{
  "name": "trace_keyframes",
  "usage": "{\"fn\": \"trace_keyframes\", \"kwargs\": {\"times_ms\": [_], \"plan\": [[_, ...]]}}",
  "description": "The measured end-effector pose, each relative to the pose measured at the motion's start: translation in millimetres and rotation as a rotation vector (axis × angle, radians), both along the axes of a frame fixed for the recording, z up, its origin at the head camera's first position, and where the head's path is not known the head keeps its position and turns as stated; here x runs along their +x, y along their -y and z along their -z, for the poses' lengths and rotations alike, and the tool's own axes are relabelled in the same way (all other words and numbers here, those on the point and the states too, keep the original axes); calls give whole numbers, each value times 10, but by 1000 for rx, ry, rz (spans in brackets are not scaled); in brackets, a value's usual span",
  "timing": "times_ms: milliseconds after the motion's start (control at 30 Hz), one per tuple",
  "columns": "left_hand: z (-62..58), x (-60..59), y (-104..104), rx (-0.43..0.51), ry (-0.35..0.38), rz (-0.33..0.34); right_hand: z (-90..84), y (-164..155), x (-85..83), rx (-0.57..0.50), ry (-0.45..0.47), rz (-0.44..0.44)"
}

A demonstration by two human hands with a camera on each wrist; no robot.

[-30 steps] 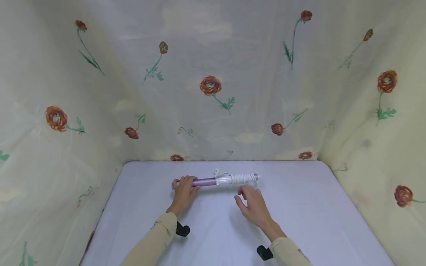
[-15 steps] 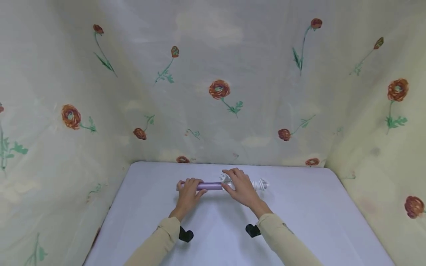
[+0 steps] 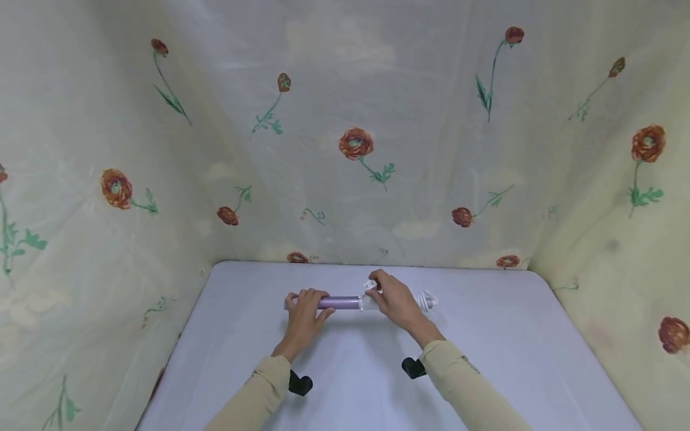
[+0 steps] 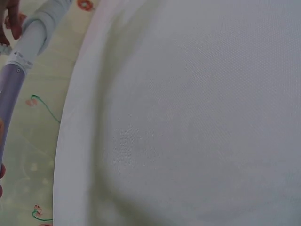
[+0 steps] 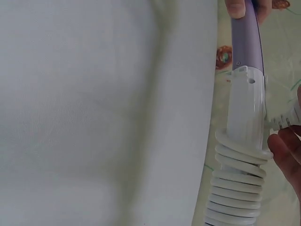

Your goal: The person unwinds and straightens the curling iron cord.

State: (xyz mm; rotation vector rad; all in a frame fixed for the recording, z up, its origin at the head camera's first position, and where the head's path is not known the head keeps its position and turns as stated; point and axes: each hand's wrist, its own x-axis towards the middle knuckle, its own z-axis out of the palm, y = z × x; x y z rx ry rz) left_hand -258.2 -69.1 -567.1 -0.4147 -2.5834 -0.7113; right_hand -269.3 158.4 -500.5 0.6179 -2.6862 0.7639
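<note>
A purple-and-white rod (image 3: 345,303) lies sideways near the far part of the table, with a white cord (image 5: 235,197) wound in coils round its white section. My left hand (image 3: 303,320) grips the purple end, fingers over the top and thumb on the near side. Between the thumb and fingers of my right hand (image 3: 399,302) is a small white ridged plug (image 3: 369,284), pinched just above the rod's white section. In the right wrist view those fingertips (image 5: 282,146) sit beside the uppermost coils. The rod's exact kind is unclear.
The white table (image 3: 485,359) has rounded far corners. Flower-printed curtains (image 3: 269,179) hang behind it and on both sides. A black wrist-mount piece (image 3: 300,383) juts from the left sleeve, and a similar black piece (image 3: 413,367) from the right.
My right hand has moved up and left from below the coiled cord to the plug, which it now pinches. My left hand keeps its grip on the purple end.
</note>
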Motion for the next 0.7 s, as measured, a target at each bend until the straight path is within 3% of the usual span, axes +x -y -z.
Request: {"fn": "trace_keyframes", "kwargs": {"times_ms": [333, 567, 700], "plan": [[14, -43, 11, -10, 2, 13, -34, -200, -46, -225, 119, 51], [-22, -60, 40, 4, 1, 17, -73, -351, -170, -278, 216, 126], [-22, -61, 46, -6, 1, 24, -123, -398, -216, -266, 266, 94]]}}
